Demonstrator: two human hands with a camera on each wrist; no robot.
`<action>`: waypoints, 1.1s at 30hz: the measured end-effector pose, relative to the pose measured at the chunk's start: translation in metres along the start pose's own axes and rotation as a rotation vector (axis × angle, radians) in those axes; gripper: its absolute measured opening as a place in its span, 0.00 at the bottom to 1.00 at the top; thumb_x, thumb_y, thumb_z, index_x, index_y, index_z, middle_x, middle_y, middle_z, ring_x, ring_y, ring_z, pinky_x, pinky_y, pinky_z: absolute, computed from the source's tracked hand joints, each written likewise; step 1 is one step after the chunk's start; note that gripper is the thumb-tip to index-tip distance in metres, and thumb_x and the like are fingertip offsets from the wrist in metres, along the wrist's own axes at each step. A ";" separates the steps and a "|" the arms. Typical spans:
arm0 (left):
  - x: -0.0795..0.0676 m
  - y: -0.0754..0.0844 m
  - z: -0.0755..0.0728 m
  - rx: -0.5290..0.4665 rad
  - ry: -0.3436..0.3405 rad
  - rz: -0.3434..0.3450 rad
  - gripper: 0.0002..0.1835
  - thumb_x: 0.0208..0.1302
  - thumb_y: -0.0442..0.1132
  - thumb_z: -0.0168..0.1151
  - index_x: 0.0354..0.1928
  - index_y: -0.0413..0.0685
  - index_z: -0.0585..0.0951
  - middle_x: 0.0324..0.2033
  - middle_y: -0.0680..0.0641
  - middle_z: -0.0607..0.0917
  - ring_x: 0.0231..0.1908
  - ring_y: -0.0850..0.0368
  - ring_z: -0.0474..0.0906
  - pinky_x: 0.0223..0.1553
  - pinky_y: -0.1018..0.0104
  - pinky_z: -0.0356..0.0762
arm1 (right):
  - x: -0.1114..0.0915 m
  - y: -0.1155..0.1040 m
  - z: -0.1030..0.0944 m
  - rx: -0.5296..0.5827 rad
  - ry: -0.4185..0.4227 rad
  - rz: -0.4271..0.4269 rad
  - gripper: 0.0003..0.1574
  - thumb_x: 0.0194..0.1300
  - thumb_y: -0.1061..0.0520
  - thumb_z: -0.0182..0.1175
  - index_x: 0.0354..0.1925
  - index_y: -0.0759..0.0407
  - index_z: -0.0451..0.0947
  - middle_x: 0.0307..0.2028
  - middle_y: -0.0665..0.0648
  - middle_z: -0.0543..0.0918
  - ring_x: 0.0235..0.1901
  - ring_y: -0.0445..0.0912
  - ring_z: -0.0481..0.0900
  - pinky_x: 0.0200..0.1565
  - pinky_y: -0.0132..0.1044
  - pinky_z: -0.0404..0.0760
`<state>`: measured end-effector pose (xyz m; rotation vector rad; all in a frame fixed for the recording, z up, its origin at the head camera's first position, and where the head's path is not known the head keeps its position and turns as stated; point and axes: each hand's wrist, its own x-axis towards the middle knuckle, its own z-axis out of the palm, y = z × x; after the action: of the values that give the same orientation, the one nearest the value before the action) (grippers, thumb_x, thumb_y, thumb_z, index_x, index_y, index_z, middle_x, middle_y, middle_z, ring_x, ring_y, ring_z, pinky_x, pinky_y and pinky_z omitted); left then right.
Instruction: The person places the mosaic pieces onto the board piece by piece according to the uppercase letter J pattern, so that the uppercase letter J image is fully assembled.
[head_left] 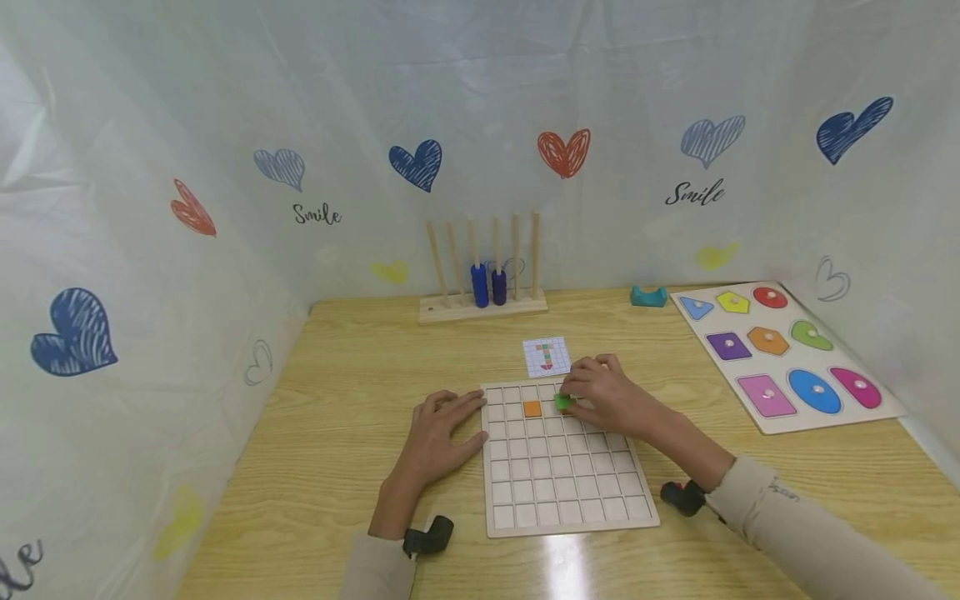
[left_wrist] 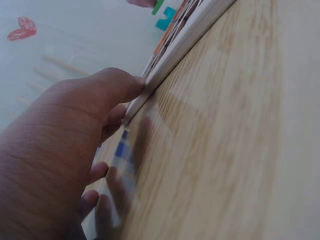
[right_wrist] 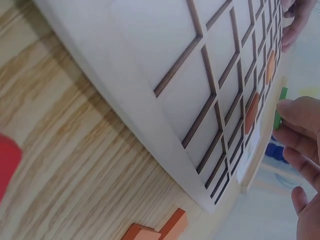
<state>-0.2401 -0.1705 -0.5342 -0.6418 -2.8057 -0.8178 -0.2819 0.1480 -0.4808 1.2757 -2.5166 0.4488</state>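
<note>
A white grid board (head_left: 555, 490) lies flat on the table. My right hand (head_left: 611, 398) pinches a green square tile (right_wrist: 281, 107) between thumb and fingers, above the board's upper part. An orange tile (head_left: 532, 409) sits in a cell near the board's upper left; a darker orange tile (right_wrist: 251, 113) sits in another cell, largely covered by my right hand in the head view. My left hand (head_left: 442, 435) rests at the board's left edge, thumb and fingertip touching its side, fingers extended. A pattern card (head_left: 534, 358) with a coloured figure lies just behind the board.
Loose orange blocks (right_wrist: 150, 231) lie beside the board. Behind stands a wooden peg rack (head_left: 450, 312) with blue and purple beads. A teal piece (head_left: 648, 297) and a shape puzzle board (head_left: 712, 354) are at the back right. A heart-printed sheet (head_left: 480, 92) encloses the table (head_left: 337, 375).
</note>
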 end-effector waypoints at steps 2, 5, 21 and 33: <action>0.000 0.000 0.000 0.000 0.003 0.002 0.29 0.64 0.55 0.64 0.67 0.60 0.77 0.67 0.60 0.74 0.65 0.49 0.65 0.61 0.43 0.58 | 0.001 -0.001 0.001 -0.010 -0.002 -0.003 0.10 0.54 0.56 0.77 0.35 0.55 0.87 0.36 0.50 0.86 0.44 0.49 0.79 0.47 0.54 0.66; 0.000 -0.001 0.001 0.001 0.006 0.005 0.29 0.64 0.55 0.64 0.67 0.60 0.78 0.67 0.60 0.74 0.65 0.49 0.64 0.61 0.43 0.58 | 0.002 -0.002 0.003 -0.017 -0.012 -0.004 0.10 0.55 0.57 0.76 0.36 0.56 0.87 0.37 0.50 0.86 0.44 0.49 0.78 0.47 0.54 0.66; -0.001 -0.002 0.003 0.009 0.005 0.005 0.29 0.64 0.56 0.63 0.67 0.61 0.77 0.67 0.61 0.74 0.64 0.49 0.65 0.61 0.44 0.59 | 0.007 -0.003 0.011 -0.017 -0.034 -0.018 0.09 0.55 0.59 0.75 0.37 0.56 0.87 0.38 0.49 0.87 0.46 0.49 0.78 0.49 0.56 0.67; 0.000 -0.002 0.001 0.025 0.000 0.006 0.29 0.64 0.57 0.62 0.67 0.62 0.77 0.67 0.62 0.73 0.64 0.50 0.64 0.59 0.46 0.59 | 0.008 0.000 0.018 -0.025 -0.057 -0.028 0.07 0.57 0.59 0.74 0.36 0.53 0.87 0.37 0.49 0.87 0.45 0.49 0.77 0.48 0.55 0.66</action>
<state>-0.2406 -0.1713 -0.5358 -0.6457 -2.8086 -0.7800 -0.2883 0.1347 -0.4942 1.3313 -2.5389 0.3783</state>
